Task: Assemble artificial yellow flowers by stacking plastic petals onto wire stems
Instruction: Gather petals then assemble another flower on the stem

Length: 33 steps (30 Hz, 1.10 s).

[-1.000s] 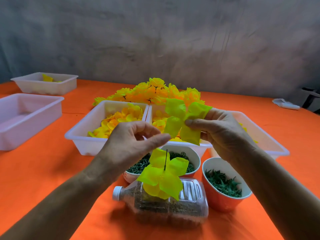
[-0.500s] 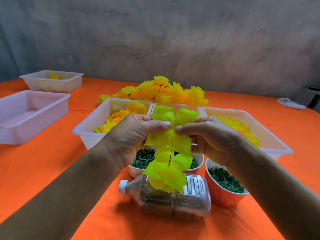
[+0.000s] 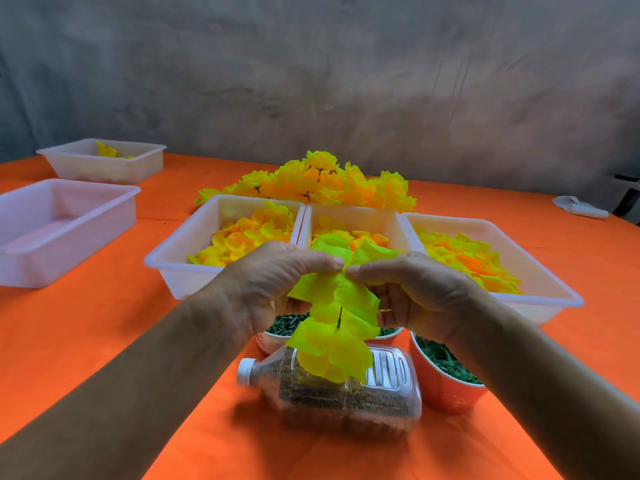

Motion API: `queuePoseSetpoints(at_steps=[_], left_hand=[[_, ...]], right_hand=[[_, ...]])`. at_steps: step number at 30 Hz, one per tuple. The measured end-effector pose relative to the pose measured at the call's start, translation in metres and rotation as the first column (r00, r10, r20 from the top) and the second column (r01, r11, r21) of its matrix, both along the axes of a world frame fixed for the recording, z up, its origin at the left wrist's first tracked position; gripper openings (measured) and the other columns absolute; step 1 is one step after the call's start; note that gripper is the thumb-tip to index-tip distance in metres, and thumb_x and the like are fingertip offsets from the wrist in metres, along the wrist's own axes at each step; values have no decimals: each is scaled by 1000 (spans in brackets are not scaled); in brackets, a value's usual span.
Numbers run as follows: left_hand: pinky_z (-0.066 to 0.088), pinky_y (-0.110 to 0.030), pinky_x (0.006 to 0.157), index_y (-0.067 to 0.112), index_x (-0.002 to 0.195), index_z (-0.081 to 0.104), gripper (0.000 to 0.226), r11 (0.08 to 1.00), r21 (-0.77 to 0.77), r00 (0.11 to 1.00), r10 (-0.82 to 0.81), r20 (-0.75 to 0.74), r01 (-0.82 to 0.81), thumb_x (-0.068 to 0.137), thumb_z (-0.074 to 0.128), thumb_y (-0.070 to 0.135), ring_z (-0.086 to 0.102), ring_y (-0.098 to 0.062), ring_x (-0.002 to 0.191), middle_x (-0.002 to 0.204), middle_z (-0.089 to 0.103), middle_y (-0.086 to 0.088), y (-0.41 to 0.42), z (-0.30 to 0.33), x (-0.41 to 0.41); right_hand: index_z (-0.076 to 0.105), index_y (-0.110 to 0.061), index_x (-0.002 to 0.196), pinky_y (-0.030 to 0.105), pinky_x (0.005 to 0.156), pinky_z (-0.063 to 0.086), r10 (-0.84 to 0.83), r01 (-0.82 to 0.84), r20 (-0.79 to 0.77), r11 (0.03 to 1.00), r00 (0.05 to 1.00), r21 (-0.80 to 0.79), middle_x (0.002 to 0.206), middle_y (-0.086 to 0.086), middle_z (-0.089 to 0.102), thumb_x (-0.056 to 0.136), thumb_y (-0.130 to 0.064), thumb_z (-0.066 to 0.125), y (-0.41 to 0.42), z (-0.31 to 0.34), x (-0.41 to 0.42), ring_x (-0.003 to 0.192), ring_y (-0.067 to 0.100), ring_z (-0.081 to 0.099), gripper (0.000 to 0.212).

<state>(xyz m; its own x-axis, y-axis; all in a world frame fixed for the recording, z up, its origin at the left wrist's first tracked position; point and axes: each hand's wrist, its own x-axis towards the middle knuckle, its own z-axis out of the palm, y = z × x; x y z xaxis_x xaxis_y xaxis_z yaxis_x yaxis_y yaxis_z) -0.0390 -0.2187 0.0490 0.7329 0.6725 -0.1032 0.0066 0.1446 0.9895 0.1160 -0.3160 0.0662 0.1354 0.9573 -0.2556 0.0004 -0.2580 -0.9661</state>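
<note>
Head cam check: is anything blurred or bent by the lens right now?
Head view: wide-angle bend curves the table edge and stretches both forearms; the bottle looks soft, the left hand, right hand and petal piece fairly sharp; light even, shadows soft.

Both forearms reach in from the lower corners and converge at mid-frame, bare to the elbow, wrists roughly level. The left hand (image 3: 277, 282) shows its back to the camera, knuckles up, thumb and forefinger brought together at the tip — a pinch on the upper petal layer (image 3: 341, 268). The right hand (image 3: 415, 289) mirrors it from the other side, thumb and forefinger meeting the left's almost tip to tip, pinching the same layer; its remaining fingers (image 3: 389, 311) curl under, toward the palm. The two hands nearly touch at their fingertips — palms facing each other.
</note>
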Motion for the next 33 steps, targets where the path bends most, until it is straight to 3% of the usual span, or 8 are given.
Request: queuePoseSetpoints(at_steps=[5,10,17,19,21,27,30,33], left_hand=[[55,-26,55,6,88,69,26,996,-84,1000,3,13,-2,65,77,16,71,-16,66,75,74,-6,0,0,1],[53,-23,52,5,90,66,12,993,-119,1000,9,-2,-9,79,69,10,70,-13,61,69,73,-4,-1,1,3],[54,-23,50,4,88,65,8,991,-128,998,38,-57,-45,80,66,7,66,-13,53,62,70,-4,-6,-1,4],[54,-25,51,3,91,66,15,992,-111,995,53,-79,-62,78,69,9,67,-14,56,71,70,-7,-5,-1,3],[54,-26,53,2,96,65,22,994,-82,993,63,-99,-72,76,71,11,68,-15,59,83,69,-11,-4,-2,3],[55,-34,69,-5,113,61,40,993,3,978,119,-169,-120,78,71,13,65,-26,79,105,66,-22,-3,-3,4],[54,-33,65,-4,106,66,35,991,-18,981,131,-143,-135,75,71,11,65,-25,74,96,68,-19,-2,-1,4],[53,-34,67,4,90,72,20,988,-19,980,152,-131,-155,72,72,12,65,-26,74,88,71,-16,-2,1,5]], right_hand=[[66,-8,83,32,68,41,-6,5,-44,1000,999,-22,71,9,67,55,-18,71,4,-3,-2,65,20,59,30],[64,-10,82,26,60,41,-40,37,-58,998,998,-55,63,5,65,80,-11,64,8,-6,-2,52,14,58,2],[63,-9,82,22,55,42,2,-9,-66,993,998,-116,63,4,63,64,-13,68,7,-9,-2,50,13,57,19],[63,-10,80,19,51,42,-5,-2,-58,993,998,-117,58,2,63,78,-10,64,8,-8,-1,46,11,56,2],[63,-9,79,18,49,42,-1,-6,-52,993,999,-122,57,2,63,83,-10,62,9,-7,0,44,10,56,5],[61,-8,74,17,46,45,55,-68,-102,990,993,-123,55,3,63,75,-8,62,7,-6,2,43,10,57,1],[63,-8,78,22,56,48,73,-84,-104,991,992,-100,62,4,67,56,-16,66,6,-6,4,50,12,61,23],[66,-9,78,26,61,53,78,-86,-104,993,992,-77,66,5,71,57,-17,65,5,-3,5,55,14,67,23]])
